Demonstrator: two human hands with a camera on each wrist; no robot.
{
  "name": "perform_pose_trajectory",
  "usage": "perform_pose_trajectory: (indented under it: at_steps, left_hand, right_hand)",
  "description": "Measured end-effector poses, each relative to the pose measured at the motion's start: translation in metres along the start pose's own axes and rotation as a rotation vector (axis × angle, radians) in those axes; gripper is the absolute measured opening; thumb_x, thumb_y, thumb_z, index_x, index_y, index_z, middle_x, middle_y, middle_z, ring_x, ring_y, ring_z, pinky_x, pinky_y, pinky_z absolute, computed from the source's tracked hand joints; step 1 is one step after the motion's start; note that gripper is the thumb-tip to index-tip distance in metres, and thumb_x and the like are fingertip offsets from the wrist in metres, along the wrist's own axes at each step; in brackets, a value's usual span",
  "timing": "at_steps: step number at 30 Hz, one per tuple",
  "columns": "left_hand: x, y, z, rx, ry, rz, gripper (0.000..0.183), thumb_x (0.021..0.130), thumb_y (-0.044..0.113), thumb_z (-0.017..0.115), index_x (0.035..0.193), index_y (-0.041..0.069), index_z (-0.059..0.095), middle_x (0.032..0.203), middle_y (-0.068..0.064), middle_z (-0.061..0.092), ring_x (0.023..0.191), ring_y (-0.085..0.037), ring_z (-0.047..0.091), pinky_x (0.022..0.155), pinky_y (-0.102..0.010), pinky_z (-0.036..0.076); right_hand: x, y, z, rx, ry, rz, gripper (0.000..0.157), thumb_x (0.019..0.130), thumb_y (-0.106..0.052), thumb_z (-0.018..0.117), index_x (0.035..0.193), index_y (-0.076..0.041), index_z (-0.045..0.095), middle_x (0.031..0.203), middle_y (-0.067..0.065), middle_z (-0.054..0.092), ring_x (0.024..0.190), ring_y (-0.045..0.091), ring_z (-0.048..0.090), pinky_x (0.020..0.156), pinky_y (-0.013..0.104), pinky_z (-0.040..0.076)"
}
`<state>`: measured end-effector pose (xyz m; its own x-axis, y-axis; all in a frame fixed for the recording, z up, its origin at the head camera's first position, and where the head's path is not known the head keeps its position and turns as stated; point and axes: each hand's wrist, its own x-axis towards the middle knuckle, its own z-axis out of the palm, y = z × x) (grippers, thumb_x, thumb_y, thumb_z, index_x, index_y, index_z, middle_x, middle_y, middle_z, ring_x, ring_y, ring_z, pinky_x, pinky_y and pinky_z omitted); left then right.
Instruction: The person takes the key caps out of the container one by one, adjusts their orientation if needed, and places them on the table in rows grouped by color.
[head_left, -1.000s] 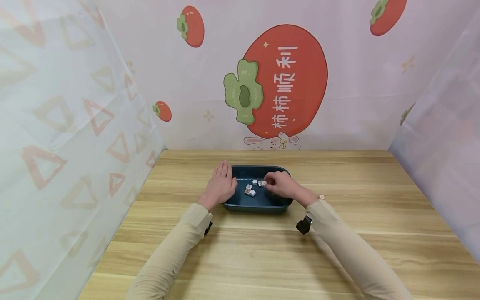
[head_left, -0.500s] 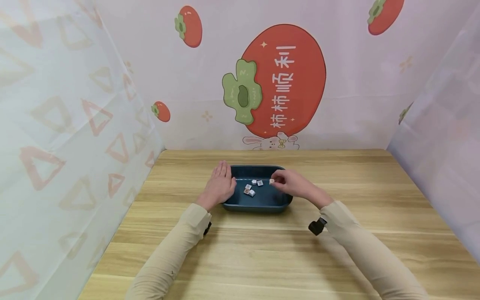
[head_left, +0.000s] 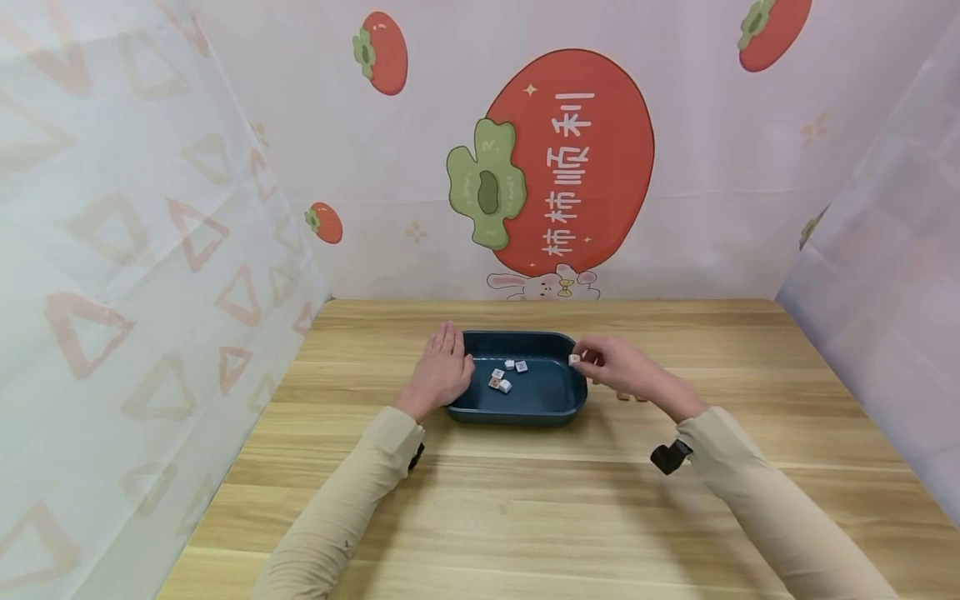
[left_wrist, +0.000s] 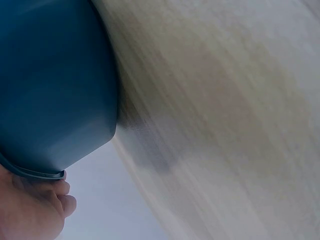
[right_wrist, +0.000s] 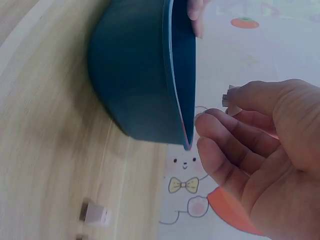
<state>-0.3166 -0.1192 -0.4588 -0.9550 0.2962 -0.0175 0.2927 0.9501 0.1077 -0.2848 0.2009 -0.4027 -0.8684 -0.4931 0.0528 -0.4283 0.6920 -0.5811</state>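
The small white cube-like tile [head_left: 574,360] could slip, since only the right hand's [head_left: 618,362] thumb and fingertips seem to pinch it; a knock against the dark teal, rounded rectangular tray's [head_left: 517,415] right rim, which it is close beside, might be the cause; it might then drop inside, near the five small whitish tiles [head_left: 506,386] there, or among the small brownish-edged pieces [head_left: 623,397] on the pale wood-grain table [head_left: 480,517]; uneven pressure from the left hand [head_left: 442,371] might also shift the tray; that hand lies on the tray's left end, fingers straight and together; the right forearm angles in, the spare fingers loosely bent.
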Motion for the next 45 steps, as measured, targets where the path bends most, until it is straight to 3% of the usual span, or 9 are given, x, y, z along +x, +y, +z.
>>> perform_pose_trajectory:
  at_steps: [13,27,45]
  left_hand:
    - [-0.001,0.000,-0.003,0.013,-0.008,0.008,0.063,0.106,0.035,0.024,0.155,-0.003,0.014,0.165,-0.020,0.005,0.154,-0.033,0.002,0.126,-0.044,0.008]
    - [-0.003,0.000,-0.002,0.003,-0.015,0.006,0.064,0.106,0.035,0.023,0.156,-0.002,0.012,0.165,-0.019,0.002,0.154,-0.031,-0.001,0.126,-0.044,0.008]
    - [-0.004,0.001,-0.005,0.003,0.000,0.014,0.063,0.106,0.034,0.027,0.155,-0.004,0.016,0.164,-0.020,0.005,0.154,-0.033,0.004,0.125,-0.044,0.010]
  right_hand:
    - [-0.017,0.026,-0.012,-0.065,0.034,-0.020,0.014,0.093,-0.014,0.065,0.102,-0.004,0.069,0.076,0.000,0.066,0.066,0.010,0.056,0.060,0.024,0.049]
    - [-0.043,0.062,-0.019,-0.111,-0.015,0.003,0.018,0.094,-0.015,0.064,0.105,-0.002,0.069,0.074,-0.001,0.065,0.060,0.005,0.053,0.055,0.022,0.045]
    - [-0.069,0.103,-0.022,-0.145,-0.009,0.013,0.019,0.088,-0.010,0.070,0.103,0.002,0.071,0.073,-0.003,0.065,0.062,0.000,0.049,0.055,0.021,0.042]
